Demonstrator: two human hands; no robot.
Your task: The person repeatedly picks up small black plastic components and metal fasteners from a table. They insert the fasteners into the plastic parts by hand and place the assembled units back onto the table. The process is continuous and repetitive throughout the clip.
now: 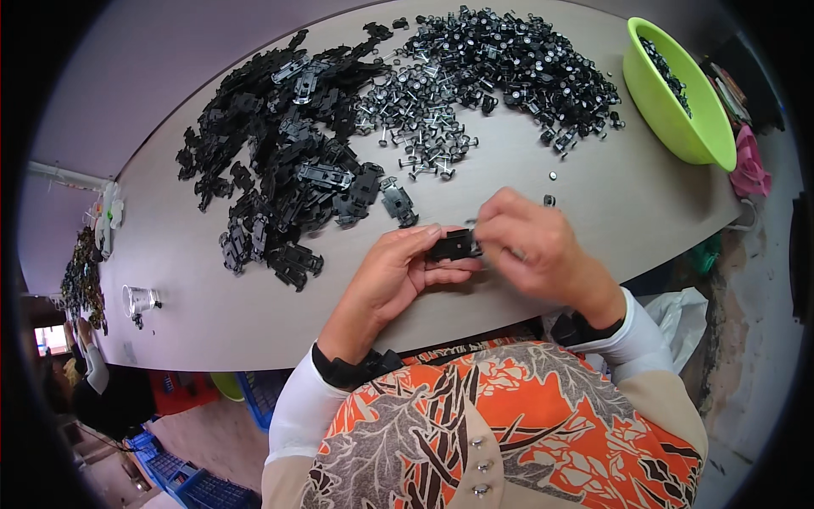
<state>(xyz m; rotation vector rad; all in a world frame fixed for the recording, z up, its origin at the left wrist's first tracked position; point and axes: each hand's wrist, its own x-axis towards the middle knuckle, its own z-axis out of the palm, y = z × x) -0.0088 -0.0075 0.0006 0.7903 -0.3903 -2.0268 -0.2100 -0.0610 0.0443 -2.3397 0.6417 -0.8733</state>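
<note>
My left hand [398, 273] grips a black plastic toy car chassis [453, 245] between thumb and fingers, just above the near part of the table. At the chassis's right end, my right hand [527, 246] has its fingers closed in a pinch, slightly blurred; what they hold is hidden. Beyond my left hand lies a single loose chassis [398, 202]. A big heap of black chassis [280, 127] spreads over the left side. Wheel-and-axle pieces [424, 119] form a pile at the far middle, mixed into a darker wheel pile [517, 59].
A lime-green basin [708, 140] with more wheel parts stands at the far right. Two stray wheels [550, 201] lie beyond my right hand. A clear plastic cup [138, 299] sits on the left. Another person [95, 373] works at the far left, beside a multicoloured heap [82, 271].
</note>
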